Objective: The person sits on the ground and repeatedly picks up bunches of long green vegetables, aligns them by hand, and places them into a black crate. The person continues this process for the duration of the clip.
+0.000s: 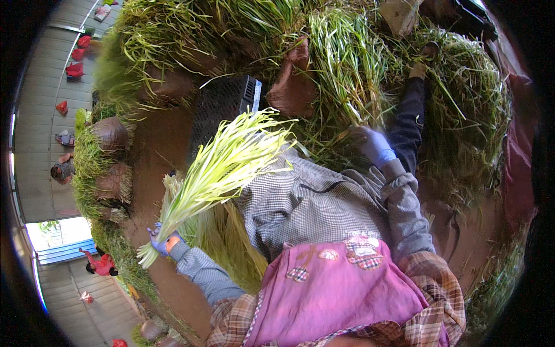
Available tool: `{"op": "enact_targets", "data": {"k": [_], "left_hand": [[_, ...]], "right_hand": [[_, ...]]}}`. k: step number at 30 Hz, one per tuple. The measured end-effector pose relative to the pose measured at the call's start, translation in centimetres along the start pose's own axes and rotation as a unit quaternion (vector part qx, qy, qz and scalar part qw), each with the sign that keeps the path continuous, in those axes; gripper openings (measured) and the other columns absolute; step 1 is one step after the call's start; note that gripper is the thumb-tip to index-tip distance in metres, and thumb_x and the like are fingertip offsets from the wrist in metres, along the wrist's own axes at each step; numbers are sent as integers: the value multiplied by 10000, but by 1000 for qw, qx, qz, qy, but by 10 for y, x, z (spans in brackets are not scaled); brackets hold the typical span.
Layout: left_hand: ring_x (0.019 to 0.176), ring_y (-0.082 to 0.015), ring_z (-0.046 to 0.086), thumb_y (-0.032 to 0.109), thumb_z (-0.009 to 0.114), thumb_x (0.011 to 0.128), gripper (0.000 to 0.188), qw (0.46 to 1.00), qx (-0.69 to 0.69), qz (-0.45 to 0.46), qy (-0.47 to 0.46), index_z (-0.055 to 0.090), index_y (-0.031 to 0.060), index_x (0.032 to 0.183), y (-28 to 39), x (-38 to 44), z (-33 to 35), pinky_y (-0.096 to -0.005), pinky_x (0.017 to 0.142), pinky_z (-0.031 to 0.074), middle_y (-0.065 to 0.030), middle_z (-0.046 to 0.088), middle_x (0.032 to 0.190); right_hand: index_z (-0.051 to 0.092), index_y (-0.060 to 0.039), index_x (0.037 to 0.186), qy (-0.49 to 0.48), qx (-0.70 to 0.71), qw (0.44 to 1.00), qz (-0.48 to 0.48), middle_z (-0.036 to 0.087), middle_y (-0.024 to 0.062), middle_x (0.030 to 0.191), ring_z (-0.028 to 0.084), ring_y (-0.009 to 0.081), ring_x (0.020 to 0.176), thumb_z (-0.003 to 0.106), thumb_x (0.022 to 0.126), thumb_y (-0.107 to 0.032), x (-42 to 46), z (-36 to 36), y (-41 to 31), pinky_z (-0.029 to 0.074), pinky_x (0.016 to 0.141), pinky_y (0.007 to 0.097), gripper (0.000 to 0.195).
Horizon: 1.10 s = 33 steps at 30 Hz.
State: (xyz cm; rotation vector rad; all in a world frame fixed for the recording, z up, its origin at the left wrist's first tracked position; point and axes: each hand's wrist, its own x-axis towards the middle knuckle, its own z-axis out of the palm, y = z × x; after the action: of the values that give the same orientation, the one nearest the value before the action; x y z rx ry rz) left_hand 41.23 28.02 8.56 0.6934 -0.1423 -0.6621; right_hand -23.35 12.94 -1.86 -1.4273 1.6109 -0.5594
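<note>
My left hand (161,240), in a thin bluish glove, is closed around the pale lower stems of a bunch of yellow-green chive-like leaves (225,165). The leaf tips fan out over my grey checked apron (321,199). My right hand (373,145), gloved the same way, rests at the stem ends of a heap of long green leaves (347,56). Its fingertips are blurred among the stalks, so their grip is unclear. Below the held bunch, another pile of pale stalks (221,238) lies beside my lap.
A black perforated plastic crate (217,108) stands beyond the held bunch. Brown sacking (295,82) lies between leaf heaps. More bundles (97,160) line the left, where a person in red (102,264) and another person (64,169) are. My dark-trousered leg (407,126) extends between heaps on the right.
</note>
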Motion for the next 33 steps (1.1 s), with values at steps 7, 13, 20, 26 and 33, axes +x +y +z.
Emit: {"op": "enact_targets", "data": {"k": [7,13,20,26,33], "left_hand": [[624,-195,550,123,565,737,82,986,32,43,157,579,84,666,-8,-5,5,-416,769,470,-48,567,643],[798,-211,557,129,532,770,125,966,2,85,243,604,47,830,-4,-9,-10,-417,833,435,-68,608,838],[710,-178,550,107,498,773,101,971,34,81,223,591,66,775,-2,-6,-34,-380,796,448,-42,593,735],[691,-187,554,100,486,776,104,974,68,67,207,560,61,714,-6,-12,-15,-359,761,466,-47,568,684],[685,-199,560,107,487,785,118,980,96,91,149,571,37,744,6,-29,-21,-381,752,475,-65,579,701]], "right_hand": [[484,-155,1186,-91,-53,974,-198,528,121,1137,547,313,952,600,746,-232,12,96,-57,435,850,356,461],[488,-131,1171,-106,-67,957,-261,500,136,1179,521,312,1014,576,768,-274,47,156,-44,411,873,360,436],[579,-116,1064,-141,9,978,-155,581,126,1044,581,278,890,611,755,-232,25,98,-30,460,777,330,332],[583,-127,1012,-256,-33,937,-237,610,115,912,587,287,801,551,794,-312,2,118,-69,465,724,369,288],[625,-178,899,-266,-171,909,-273,616,88,733,599,286,699,543,732,-281,-27,84,-20,475,614,396,213]]}}
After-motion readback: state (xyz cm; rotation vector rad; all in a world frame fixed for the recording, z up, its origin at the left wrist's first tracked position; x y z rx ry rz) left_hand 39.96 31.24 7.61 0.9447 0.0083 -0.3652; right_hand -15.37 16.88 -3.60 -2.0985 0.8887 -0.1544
